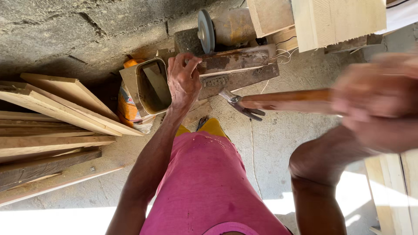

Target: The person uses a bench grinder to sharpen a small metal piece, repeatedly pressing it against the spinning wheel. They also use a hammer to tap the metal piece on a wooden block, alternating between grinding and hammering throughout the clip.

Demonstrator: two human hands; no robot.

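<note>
My left hand (183, 80) reaches down and pinches a small thing on a worn wooden block (237, 61); whether it is a nail is too small to tell. My right hand (379, 102), blurred and raised close to the camera, grips the wooden handle of a claw hammer (278, 101). The hammer's metal head (238, 104) hangs just right of my left hand, above the concrete floor. A second dark plank (244, 79) lies under the block.
A rectangular rusty tin (152, 87) stands left of my left hand. Several planks (56, 126) are stacked at the left. A bench grinder wheel (206, 30) and pale boards (335, 19) sit beyond. My pink shorts (204, 182) fill the foreground.
</note>
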